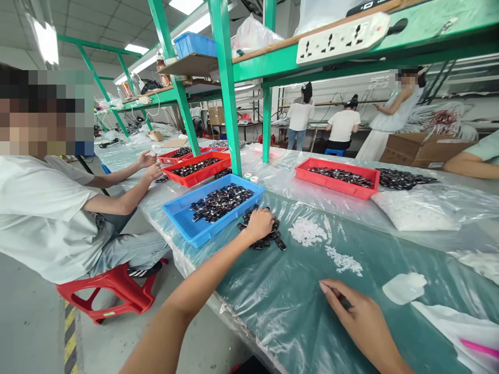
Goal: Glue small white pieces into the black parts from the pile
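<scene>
black pieces (266,241) were located in a loose pile on the table (288,306), just beside the right side of the blue tray (177,214). the pile was partly covered by the left hand (260,224), which was set onto it from above with the fingers bent. the fingertips were hidden among the pieces; how far the left grip was opened, and whether a piece was held in it, could not be determined. the right hand (353,311) was positioned at the near part of the table, apart from the pile. the right grip was nearly closed, with the tips of thumb and forefinger brought close together; whether anything small was pinched there could not be determined.

between the two hands, larger white pieces (307,231) were grouped near the black pile, and smaller white bits (343,261) were spread nearer the right hand. a translucent white item (404,289) was placed to the right, near a white sheet (444,322) crossed by a pink strip (479,348). further black pieces (222,200) were contained in the blue tray. similar contents were held in the red tray (362,193) farther back, beside which a clear bag (421,210) of white material was laid. at the left, a co-worker (42,218) was seated on a red stool (113,291).
</scene>
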{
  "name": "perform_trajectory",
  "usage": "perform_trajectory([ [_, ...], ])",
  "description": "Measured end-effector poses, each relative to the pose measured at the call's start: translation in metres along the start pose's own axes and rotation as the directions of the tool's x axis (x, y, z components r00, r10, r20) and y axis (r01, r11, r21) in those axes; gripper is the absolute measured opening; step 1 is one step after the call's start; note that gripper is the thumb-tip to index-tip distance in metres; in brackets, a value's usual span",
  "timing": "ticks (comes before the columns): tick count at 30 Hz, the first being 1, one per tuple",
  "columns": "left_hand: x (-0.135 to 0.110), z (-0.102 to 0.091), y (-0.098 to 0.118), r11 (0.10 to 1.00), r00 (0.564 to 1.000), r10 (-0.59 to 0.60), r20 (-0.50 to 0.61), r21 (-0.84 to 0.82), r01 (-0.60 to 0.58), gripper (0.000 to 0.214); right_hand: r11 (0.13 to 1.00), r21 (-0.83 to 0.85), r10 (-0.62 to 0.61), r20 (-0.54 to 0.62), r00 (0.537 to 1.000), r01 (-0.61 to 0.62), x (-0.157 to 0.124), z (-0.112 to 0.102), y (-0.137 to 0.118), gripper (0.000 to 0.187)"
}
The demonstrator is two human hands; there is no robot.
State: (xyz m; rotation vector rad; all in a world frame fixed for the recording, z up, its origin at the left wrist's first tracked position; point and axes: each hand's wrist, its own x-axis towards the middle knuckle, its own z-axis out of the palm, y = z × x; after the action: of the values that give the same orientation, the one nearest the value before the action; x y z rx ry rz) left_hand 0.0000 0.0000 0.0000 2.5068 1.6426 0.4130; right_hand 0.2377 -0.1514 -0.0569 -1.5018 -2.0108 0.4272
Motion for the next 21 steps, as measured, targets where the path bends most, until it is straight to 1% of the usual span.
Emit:
perform_trajectory([
  [1,-0.002,0.0,-0.012,0.999,0.999,-0.037,-0.011,0.021,0.037,0.024,1.0,0.001,-0.002,-0.002,1.0,0.002,0.0,0.0,-0.001,0.027],
  [3,-0.008,0.001,-0.028,0.995,0.996,-0.083,-0.017,0.046,0.084,0.022,1.0,0.003,-0.004,-0.005,1.0,0.004,0.001,0.0,-0.002,0.026],
  [6,-0.015,-0.001,-0.039,0.992,0.994,-0.11,-0.006,0.059,0.11,0.02,1.0,0.002,0.005,0.002,1.0,-0.005,0.0,0.0,-0.003,0.026],
  [9,-0.017,-0.005,-0.042,0.992,0.994,-0.108,0.012,0.062,0.107,0.018,1.0,0.003,0.013,0.019,1.0,-0.013,0.0,0.0,-0.002,0.026],
  [12,-0.015,-0.007,-0.04,0.995,0.997,-0.078,0.01,0.062,0.077,0.026,1.0,0.004,0.001,0.02,1.0,-0.001,-0.001,0.001,-0.001,0.026],
  [15,-0.01,-0.005,-0.036,0.998,1.0,-0.019,0.011,0.054,0.019,0.031,1.0,0.007,-0.006,0.024,1.0,0.006,-0.001,0.003,0.0,0.027],
  [17,-0.005,-0.002,-0.033,0.999,1.0,0.008,0.025,0.049,-0.009,0.03,1.0,0.008,-0.01,0.025,1.0,0.01,-0.001,0.003,0.0,0.028],
  [21,0.002,0.004,-0.029,1.0,0.999,-0.008,0.054,0.023,0.007,0.024,1.0,0.011,-0.013,0.027,1.0,0.013,-0.001,0.001,-0.003,0.029],
])
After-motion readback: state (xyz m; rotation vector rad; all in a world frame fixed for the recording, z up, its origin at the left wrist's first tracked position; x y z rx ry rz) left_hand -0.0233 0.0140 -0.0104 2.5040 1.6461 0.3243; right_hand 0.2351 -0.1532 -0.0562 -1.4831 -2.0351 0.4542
